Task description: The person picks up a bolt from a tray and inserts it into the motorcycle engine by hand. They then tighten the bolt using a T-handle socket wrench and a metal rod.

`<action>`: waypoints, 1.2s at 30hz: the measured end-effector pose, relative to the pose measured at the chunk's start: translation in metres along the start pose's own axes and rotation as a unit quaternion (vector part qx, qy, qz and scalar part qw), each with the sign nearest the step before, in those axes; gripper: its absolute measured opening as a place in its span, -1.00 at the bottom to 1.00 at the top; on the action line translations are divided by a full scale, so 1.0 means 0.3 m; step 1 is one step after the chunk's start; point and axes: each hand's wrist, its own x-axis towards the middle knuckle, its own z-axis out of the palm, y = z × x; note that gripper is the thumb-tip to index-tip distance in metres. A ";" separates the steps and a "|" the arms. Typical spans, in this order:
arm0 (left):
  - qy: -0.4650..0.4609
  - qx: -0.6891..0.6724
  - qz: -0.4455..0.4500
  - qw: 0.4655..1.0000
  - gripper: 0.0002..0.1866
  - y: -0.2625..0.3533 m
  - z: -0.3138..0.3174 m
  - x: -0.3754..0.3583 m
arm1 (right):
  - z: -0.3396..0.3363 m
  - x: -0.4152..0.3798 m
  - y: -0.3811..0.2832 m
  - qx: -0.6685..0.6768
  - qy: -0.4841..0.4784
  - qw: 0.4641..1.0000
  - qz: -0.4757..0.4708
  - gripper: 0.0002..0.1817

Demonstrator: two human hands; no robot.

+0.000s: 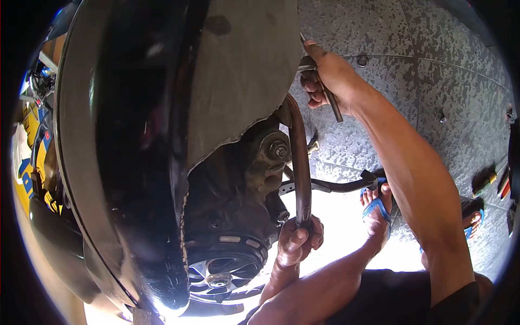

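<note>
Exhaust pipe (299, 162) runs lengthwise beside the scooter's engine (233, 195): the left hand (298, 241) is clenched round its lower end, the right hand (330, 76) grips a wrench (329, 97) at its upper end (fastener hidden).

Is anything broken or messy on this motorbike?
Yes. The black rear mudguard has a ragged, torn edge by the engine. A loose bolt lies on the grey speckled floor. The curved rusty exhaust pipe looks worn.
</note>
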 end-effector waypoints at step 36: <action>-0.019 -0.089 0.044 0.995 -0.46 -0.045 0.007 0.010 | -0.047 0.004 -0.006 0.029 -0.089 0.993 0.073 -0.59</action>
